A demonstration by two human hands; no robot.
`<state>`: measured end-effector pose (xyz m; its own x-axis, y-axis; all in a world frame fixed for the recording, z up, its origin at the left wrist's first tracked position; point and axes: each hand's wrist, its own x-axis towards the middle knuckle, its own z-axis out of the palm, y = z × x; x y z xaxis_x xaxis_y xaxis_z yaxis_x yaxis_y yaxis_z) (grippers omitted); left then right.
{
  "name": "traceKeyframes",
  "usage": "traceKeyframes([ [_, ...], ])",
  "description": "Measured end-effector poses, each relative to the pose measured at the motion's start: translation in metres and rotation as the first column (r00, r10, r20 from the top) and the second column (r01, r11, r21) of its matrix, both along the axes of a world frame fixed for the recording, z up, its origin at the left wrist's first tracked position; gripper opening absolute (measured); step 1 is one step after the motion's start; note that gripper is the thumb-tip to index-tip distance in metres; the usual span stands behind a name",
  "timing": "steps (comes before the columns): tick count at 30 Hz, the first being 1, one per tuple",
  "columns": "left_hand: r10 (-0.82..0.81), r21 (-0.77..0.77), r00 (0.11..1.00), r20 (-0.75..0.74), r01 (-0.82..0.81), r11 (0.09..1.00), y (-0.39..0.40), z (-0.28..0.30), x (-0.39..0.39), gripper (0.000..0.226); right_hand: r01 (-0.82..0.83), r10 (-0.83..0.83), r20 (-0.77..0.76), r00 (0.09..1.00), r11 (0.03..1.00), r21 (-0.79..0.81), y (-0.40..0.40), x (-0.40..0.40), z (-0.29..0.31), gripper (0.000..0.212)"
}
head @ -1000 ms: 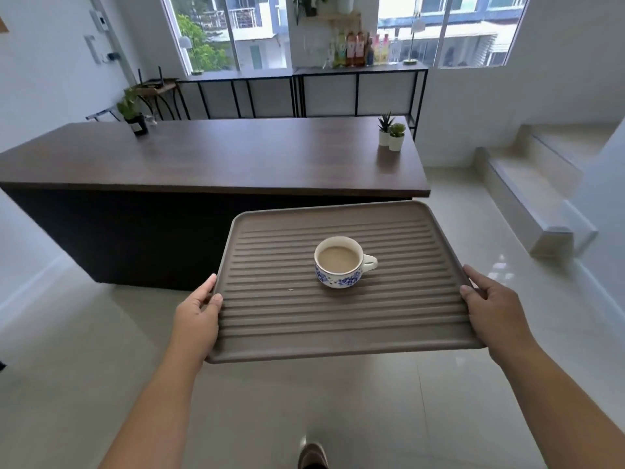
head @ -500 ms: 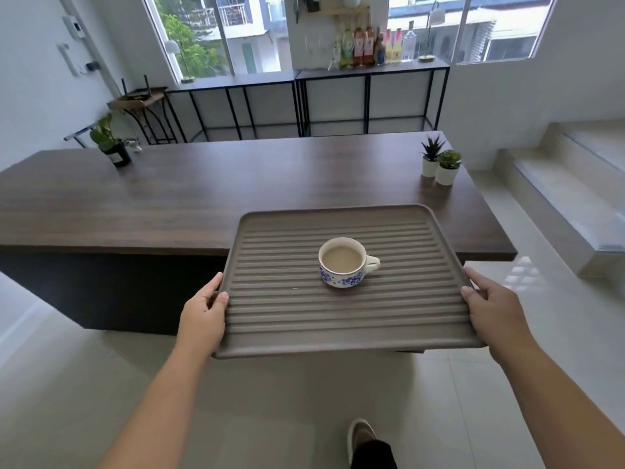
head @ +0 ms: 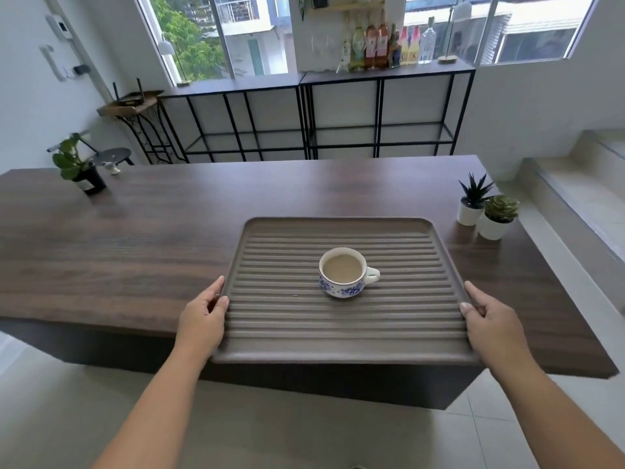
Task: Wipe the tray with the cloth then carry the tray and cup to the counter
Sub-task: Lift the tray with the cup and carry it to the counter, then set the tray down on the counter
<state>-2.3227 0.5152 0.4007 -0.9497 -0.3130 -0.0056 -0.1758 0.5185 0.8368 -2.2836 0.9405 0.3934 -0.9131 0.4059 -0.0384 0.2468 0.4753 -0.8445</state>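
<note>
A brown ribbed tray (head: 287, 326) is held level over the near part of the dark wooden counter (head: 152, 238). My left hand (head: 202, 319) grips its left edge and my right hand (head: 492, 324) grips its right edge. A white cup with a blue pattern (head: 343, 273), full of a light brown drink, stands upright near the tray's middle, handle to the right. Whether the tray touches the counter I cannot tell. No cloth is in view.
Two small potted plants (head: 487, 208) stand at the counter's right end and a dark potted plant (head: 79, 169) at its far left. Black frame shelves (head: 338, 123) with bottles (head: 382, 42) line the windows behind. Steps (head: 581, 198) rise on the right.
I have walked up to the counter. The tray with the cup, which was in front of the counter's edge, is now over its top. Both hands keep their grip.
</note>
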Motion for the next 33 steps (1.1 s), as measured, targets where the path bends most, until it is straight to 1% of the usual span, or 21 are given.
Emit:
traceKeyframes([
  [5,-0.041,-0.051,0.999,0.025,0.042,0.998,-0.005,-0.005,-0.050,0.045,0.019,-0.020,0.036,0.999,0.999,0.032,-0.007,-0.038,-0.002,0.045],
  [8,-0.055,-0.074,0.998,0.036,0.058,0.996,-0.007,-0.008,-0.075,0.045,0.066,-0.067,0.037,0.997,0.997,0.034,-0.013,-0.056,-0.005,0.045],
  [11,-0.062,-0.071,0.997,0.047,0.066,0.995,-0.011,-0.014,-0.098,0.046,0.131,-0.132,0.038,0.991,0.991,0.038,-0.018,-0.071,-0.008,0.040],
  [14,-0.060,-0.057,0.997,0.045,0.062,0.996,-0.013,-0.017,-0.121,0.046,0.187,-0.190,0.028,0.981,0.978,0.090,-0.024,-0.084,-0.009,0.037],
  [18,-0.065,-0.078,0.997,0.031,0.068,0.995,-0.013,-0.020,-0.146,0.043,0.220,-0.226,0.026,0.974,0.964,0.146,-0.029,-0.100,-0.009,0.037],
  [21,-0.084,-0.091,0.996,0.030,0.087,0.992,-0.013,-0.022,-0.160,0.043,0.225,-0.229,-0.009,0.973,0.949,0.220,-0.032,-0.111,-0.012,0.036],
  [23,-0.092,-0.132,0.996,0.022,0.094,0.987,-0.012,-0.020,-0.168,0.043,0.223,-0.227,-0.015,0.974,0.941,0.254,-0.034,-0.119,-0.013,0.037],
  [33,-0.079,-0.205,0.997,-0.018,0.073,0.976,-0.010,-0.031,-0.185,0.042,0.207,-0.201,-0.052,0.978,0.921,0.331,-0.028,-0.150,-0.018,0.036],
])
